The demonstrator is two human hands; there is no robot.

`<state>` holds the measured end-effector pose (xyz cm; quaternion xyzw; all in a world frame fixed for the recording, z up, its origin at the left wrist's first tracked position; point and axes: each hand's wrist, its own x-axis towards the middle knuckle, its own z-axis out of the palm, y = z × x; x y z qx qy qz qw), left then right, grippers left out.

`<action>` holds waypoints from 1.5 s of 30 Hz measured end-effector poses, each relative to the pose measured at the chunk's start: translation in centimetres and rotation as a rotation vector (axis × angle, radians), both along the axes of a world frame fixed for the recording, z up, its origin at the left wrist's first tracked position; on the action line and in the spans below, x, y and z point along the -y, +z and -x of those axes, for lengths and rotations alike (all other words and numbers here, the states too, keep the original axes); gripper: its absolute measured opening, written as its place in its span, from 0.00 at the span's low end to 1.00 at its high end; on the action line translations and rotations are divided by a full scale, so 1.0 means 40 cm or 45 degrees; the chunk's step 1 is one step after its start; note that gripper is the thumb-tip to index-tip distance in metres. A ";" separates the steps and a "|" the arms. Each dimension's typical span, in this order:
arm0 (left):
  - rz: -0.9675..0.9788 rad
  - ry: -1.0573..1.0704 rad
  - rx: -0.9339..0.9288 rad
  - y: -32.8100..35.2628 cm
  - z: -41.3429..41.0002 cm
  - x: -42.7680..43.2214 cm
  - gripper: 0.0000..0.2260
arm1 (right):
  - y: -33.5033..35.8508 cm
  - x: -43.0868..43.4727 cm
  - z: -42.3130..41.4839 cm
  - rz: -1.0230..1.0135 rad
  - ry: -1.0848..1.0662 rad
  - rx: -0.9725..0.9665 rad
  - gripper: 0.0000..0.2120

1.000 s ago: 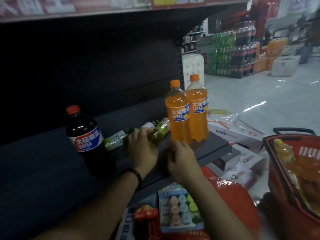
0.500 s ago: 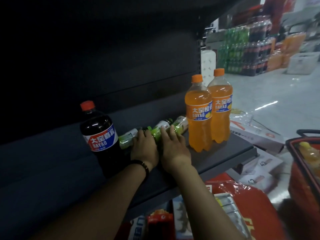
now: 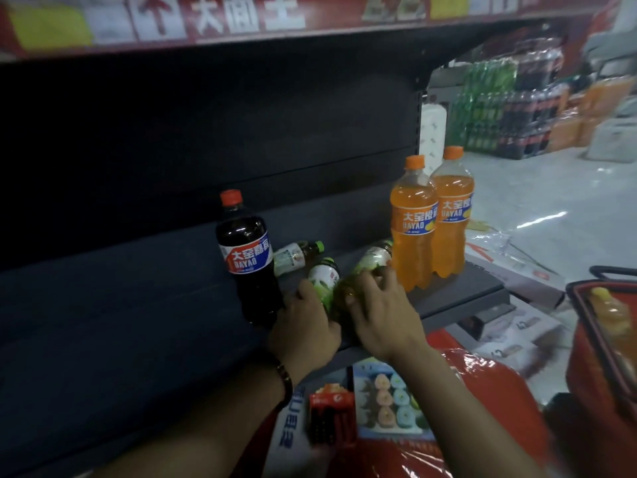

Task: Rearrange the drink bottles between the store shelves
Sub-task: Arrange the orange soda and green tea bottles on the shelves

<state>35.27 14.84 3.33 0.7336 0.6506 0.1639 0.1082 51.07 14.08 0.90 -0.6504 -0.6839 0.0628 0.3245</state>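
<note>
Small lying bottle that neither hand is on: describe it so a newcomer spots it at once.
On the dark grey metal shelf board, find the upright dark cola bottle with a red cap. Just right of it lies a small clear bottle with a white label and green cap. Unlike the two similar small bottles nearer the front, it lies untouched.

A shop. A dark metal shelf (image 3: pixel 448 298) carries labelled soda bottles (image 3: pixel 413 222) near its right edge, and the shelf above has a red sign strip (image 3: pixel 241 19) with large printed characters along its front. Shrink-wrapped drink packs (image 3: pixel 510 108) are stacked on the floor beyond. A red basket (image 3: pixel 582 367) stands at right, and packaged goods (image 3: pixel 389 401) lie below.
</note>
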 end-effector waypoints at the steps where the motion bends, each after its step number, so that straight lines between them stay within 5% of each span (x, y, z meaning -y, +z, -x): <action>1: 0.013 -0.001 -0.004 0.004 0.005 0.015 0.27 | 0.002 0.014 0.006 -0.002 0.031 -0.002 0.15; 5: 0.108 0.019 -0.013 0.021 0.029 0.042 0.28 | 0.007 0.027 0.019 0.146 0.067 0.171 0.27; 14: 0.112 0.145 -0.085 0.017 0.033 0.031 0.29 | 0.043 0.050 0.038 0.037 -0.252 0.287 0.19; 21: 0.060 0.124 -0.129 0.017 0.039 0.087 0.26 | 0.082 0.088 0.050 0.462 -0.307 0.047 0.31; 24: 0.233 0.095 0.199 0.031 0.066 0.119 0.23 | 0.092 0.122 0.047 0.575 -0.343 -0.334 0.22; 27: 0.286 0.088 0.643 0.039 0.107 0.192 0.19 | 0.101 0.199 0.064 0.581 -0.218 -1.014 0.28; 29: 0.274 0.044 0.870 0.054 0.141 0.259 0.16 | 0.110 0.272 0.084 0.496 -0.120 -1.195 0.30; 31: 0.310 -0.039 1.152 0.092 0.180 0.345 0.10 | 0.136 0.369 0.116 0.351 0.004 -1.318 0.22; 36: 0.307 -0.295 1.461 0.194 0.276 0.550 0.18 | 0.255 0.558 0.224 0.182 0.298 -1.384 0.14; 45: -0.148 -0.217 1.705 0.443 0.570 0.728 0.33 | 0.545 0.680 0.557 0.200 0.758 -1.280 0.24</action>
